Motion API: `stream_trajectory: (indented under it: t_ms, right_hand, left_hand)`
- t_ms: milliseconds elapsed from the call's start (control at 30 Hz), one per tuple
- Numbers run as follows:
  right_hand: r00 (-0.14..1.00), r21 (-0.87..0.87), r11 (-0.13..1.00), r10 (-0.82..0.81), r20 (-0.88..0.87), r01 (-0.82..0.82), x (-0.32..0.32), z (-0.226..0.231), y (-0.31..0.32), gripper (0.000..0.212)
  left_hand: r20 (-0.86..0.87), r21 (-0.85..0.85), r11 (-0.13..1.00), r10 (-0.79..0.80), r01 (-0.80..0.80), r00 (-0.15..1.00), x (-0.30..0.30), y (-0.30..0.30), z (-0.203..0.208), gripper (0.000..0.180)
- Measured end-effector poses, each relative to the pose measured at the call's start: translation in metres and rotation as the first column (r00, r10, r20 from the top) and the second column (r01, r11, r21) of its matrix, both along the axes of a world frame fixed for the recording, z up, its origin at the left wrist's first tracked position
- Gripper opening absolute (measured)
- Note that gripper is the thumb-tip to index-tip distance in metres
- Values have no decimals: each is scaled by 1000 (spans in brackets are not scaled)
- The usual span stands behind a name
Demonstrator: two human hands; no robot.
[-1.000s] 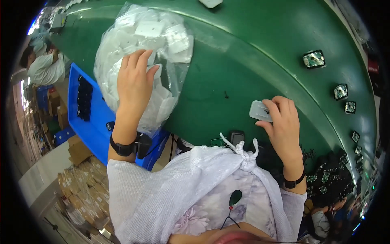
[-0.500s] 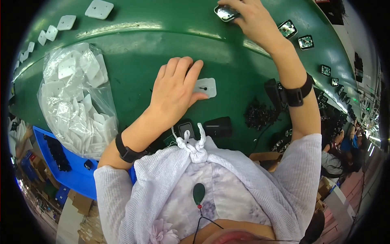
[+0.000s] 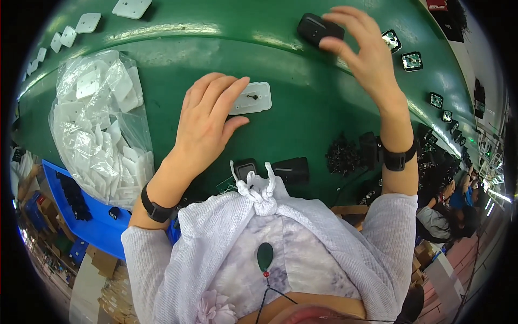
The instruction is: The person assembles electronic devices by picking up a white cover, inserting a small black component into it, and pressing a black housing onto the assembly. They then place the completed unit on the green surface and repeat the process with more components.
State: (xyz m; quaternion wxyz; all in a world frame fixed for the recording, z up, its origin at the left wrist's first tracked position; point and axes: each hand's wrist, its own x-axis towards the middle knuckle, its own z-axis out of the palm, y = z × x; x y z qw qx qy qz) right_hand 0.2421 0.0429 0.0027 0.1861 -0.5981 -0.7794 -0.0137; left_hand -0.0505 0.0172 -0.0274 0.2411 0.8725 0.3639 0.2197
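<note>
A pale translucent plastic plate (image 3: 261,96) with a dark keyhole-shaped mark lies on the green work surface. My left hand (image 3: 208,113) reaches over the plate's left end, fingers stretched and thumb spread apart below; that end is partly hidden. Farther off at the right, my right hand (image 3: 364,51) has thumb and fingers at opposite edges of a black plastic casing (image 3: 318,30), closed about its right end. The casing's dark back faces up. Beyond that hand are black casings with exposed circuit boards, such as one casing (image 3: 412,61).
A clear bag (image 3: 102,129) of white plates lies at left, above a blue tray (image 3: 89,229). White plates (image 3: 88,23) line the far left. Near my body are a black casing (image 3: 291,170) and a heap of small black parts (image 3: 343,156). Other people work at far right.
My left hand has shifted left, and the pale plate has moved up and left. The casing at my right hand has turned from its shiny face to its dark back and come slightly right.
</note>
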Motion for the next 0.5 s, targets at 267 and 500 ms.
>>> stream_trajectory:
  t_ms: [267, 500]
  right_hand:
    - [987, -115, 992, 24, -159, -42, -5, -24, -12, 46]
    - [963, -75, 995, 46, -266, -68, -46, -11, -21, 39]
  left_hand:
    - [76, 38, 999, 21, -24, 997, 2, -1, -10, 53]
    - [334, -83, 988, 153, -133, 930, -14, 3, -11, 53]
